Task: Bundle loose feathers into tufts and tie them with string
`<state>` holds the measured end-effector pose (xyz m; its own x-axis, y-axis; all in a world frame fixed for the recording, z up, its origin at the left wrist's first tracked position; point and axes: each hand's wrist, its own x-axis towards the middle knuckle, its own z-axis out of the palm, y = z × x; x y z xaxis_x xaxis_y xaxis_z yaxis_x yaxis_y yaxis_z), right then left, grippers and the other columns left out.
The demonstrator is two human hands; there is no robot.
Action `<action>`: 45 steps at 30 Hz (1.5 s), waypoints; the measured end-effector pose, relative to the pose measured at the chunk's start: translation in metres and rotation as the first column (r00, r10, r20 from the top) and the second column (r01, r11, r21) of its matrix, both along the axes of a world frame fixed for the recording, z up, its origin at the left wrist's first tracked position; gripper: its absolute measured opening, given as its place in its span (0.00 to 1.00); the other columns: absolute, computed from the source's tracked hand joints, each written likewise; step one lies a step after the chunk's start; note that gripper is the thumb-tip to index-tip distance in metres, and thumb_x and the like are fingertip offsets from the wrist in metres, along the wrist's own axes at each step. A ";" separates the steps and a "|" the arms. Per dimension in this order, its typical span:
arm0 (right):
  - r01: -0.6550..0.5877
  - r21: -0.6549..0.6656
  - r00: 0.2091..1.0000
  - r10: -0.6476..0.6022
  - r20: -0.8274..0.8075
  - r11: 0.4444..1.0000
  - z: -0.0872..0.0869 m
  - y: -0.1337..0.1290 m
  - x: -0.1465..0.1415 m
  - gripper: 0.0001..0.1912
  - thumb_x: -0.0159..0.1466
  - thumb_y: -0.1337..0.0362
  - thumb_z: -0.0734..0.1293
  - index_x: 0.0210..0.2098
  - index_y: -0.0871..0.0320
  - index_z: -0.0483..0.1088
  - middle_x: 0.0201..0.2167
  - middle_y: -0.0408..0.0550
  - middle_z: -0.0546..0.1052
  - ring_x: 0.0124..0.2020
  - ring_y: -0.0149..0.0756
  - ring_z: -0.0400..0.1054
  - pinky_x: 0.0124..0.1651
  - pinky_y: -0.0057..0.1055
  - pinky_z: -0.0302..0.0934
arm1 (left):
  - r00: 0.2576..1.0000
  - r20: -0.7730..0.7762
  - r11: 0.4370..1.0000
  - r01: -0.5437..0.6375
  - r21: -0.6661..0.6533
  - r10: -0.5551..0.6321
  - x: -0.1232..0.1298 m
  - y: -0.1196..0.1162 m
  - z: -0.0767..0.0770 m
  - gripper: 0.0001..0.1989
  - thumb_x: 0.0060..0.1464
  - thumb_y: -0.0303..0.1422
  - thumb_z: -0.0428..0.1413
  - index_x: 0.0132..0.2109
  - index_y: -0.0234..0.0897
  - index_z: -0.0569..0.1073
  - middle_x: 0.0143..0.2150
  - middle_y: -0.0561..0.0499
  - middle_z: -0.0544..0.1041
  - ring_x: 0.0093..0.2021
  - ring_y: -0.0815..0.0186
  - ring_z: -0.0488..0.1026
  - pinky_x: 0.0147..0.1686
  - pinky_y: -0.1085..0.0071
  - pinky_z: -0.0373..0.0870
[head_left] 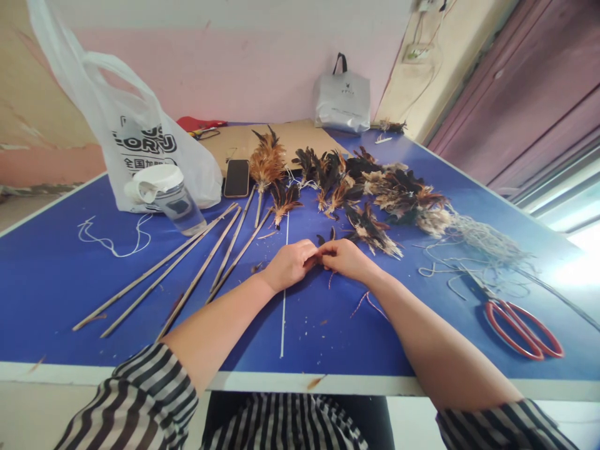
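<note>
The white near edge [244, 379] of the blue table [328, 350] runs in front of the person, and a small brown feather [315, 382] lies on it. Between that edge and the hands is a stretch of blue top with tiny bits on it and a thin white line [283, 312].

The left hand [291, 264] and the right hand [345, 257] meet over the table, well in from the edge. Their fingers are bent and close together. I cannot tell what they hold, because the fingers hide it. Small dark feathers [327, 237] poke up just past the fingertips. Pink string [367, 294] lies by the right arm.

Long sticks [199, 274] lie to the left, some partly behind the left arm. Red scissors [500, 306] lie far to the right, near the front edge, well apart from the hands.

Past the right hand is a feather bunch [370, 231], then a bigger feather pile [403, 194], with gray string [492, 240] beside it. These fill the room ahead on that side.

Farther left are a bottle [178, 203], a phone [237, 178] and a big white bag [140, 119]. Flat cardboard [300, 132] and a silver bag [342, 103] are by the wall [234, 69].
</note>
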<state>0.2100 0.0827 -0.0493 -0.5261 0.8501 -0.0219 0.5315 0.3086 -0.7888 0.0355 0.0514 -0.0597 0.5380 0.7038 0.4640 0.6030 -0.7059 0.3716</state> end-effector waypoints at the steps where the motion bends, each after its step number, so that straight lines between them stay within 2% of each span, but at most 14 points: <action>1: -0.001 0.007 1.000 0.001 0.000 1.000 0.000 0.000 0.000 0.13 0.50 0.70 0.60 0.31 0.61 0.75 0.17 0.40 0.71 0.18 0.25 0.61 0.24 0.22 0.57 | 1.000 0.000 1.000 -0.003 0.007 0.003 0.000 0.000 -0.001 0.09 0.59 0.30 0.45 0.33 0.35 0.69 0.32 0.50 0.70 0.33 0.69 0.67 0.33 0.74 0.63; 8: 0.008 -0.010 1.000 -0.009 -0.025 1.000 -0.002 0.001 0.001 0.14 0.50 0.70 0.62 0.34 0.61 0.76 0.18 0.40 0.71 0.19 0.25 0.62 0.24 0.21 0.58 | 0.999 0.041 1.000 -0.029 -0.010 0.030 -0.002 0.002 -0.005 0.10 0.59 0.32 0.46 0.34 0.35 0.69 0.33 0.49 0.70 0.33 0.69 0.67 0.34 0.73 0.63; 14: 0.081 -0.132 0.991 -0.094 -0.092 0.988 -0.005 0.002 0.000 0.06 0.51 0.69 0.64 0.29 0.61 0.71 0.16 0.39 0.69 0.16 0.23 0.60 0.19 0.20 0.58 | 0.995 0.072 0.996 -0.062 -0.058 0.066 -0.002 0.001 -0.003 0.09 0.58 0.33 0.48 0.36 0.35 0.71 0.34 0.49 0.71 0.35 0.69 0.68 0.36 0.73 0.64; 18: 0.126 -0.186 0.981 -0.150 -0.120 0.974 -0.006 0.002 -0.001 0.05 0.50 0.72 0.64 0.29 0.61 0.67 0.16 0.39 0.69 0.15 0.23 0.61 0.18 0.20 0.58 | 0.995 0.068 0.995 -0.071 -0.066 0.076 -0.003 0.001 -0.001 0.08 0.57 0.31 0.48 0.35 0.35 0.71 0.33 0.49 0.71 0.35 0.68 0.68 0.36 0.73 0.63; 24: 0.034 -0.206 0.983 -0.071 -0.171 0.978 -0.005 0.003 0.000 0.11 0.50 0.72 0.63 0.35 0.61 0.69 0.18 0.39 0.69 0.19 0.24 0.63 0.20 0.21 0.61 | 0.993 0.095 0.995 -0.065 -0.081 0.072 -0.003 0.002 -0.001 0.08 0.57 0.31 0.49 0.35 0.35 0.71 0.33 0.49 0.72 0.34 0.69 0.68 0.36 0.73 0.63; 31: 0.041 -0.153 0.994 -0.057 -0.099 0.987 -0.004 0.003 0.002 0.03 0.52 0.68 0.65 0.28 0.62 0.69 0.17 0.40 0.69 0.16 0.23 0.61 0.20 0.21 0.59 | 0.993 0.101 0.995 -0.058 -0.085 0.066 -0.005 0.002 0.001 0.06 0.56 0.30 0.50 0.35 0.34 0.71 0.33 0.49 0.72 0.34 0.69 0.68 0.36 0.73 0.63; 38: -0.046 -0.119 0.997 0.038 -0.072 0.992 0.001 0.001 0.006 0.03 0.53 0.66 0.64 0.25 0.60 0.67 0.19 0.40 0.69 0.19 0.25 0.62 0.24 0.22 0.59 | 0.993 0.085 0.993 -0.070 -0.091 0.078 -0.013 0.007 0.003 0.05 0.52 0.26 0.52 0.32 0.35 0.72 0.33 0.49 0.72 0.34 0.69 0.69 0.35 0.73 0.64; 41: -0.084 -0.025 0.996 0.084 0.004 0.996 0.004 0.001 0.009 0.03 0.53 0.67 0.63 0.25 0.60 0.67 0.19 0.40 0.69 0.20 0.26 0.62 0.25 0.23 0.57 | 0.992 0.023 0.988 -0.119 -0.095 0.122 -0.018 0.010 0.004 0.06 0.50 0.24 0.51 0.30 0.35 0.72 0.32 0.50 0.72 0.33 0.68 0.69 0.34 0.73 0.64; 45: -0.167 0.215 0.980 0.138 0.144 0.962 0.011 -0.002 0.009 0.04 0.53 0.71 0.62 0.23 0.59 0.67 0.23 0.42 0.70 0.26 0.29 0.63 0.33 0.26 0.55 | 0.972 -0.093 0.972 -0.222 -0.081 0.214 -0.019 0.011 0.006 0.06 0.48 0.23 0.51 0.28 0.36 0.72 0.31 0.51 0.72 0.32 0.67 0.68 0.33 0.72 0.63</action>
<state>0.2187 0.0810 -0.0380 -0.6554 0.7503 0.0860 0.5548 0.5557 -0.6192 0.0161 0.0623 -0.0541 0.4011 0.8452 0.3532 0.7700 -0.5199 0.3698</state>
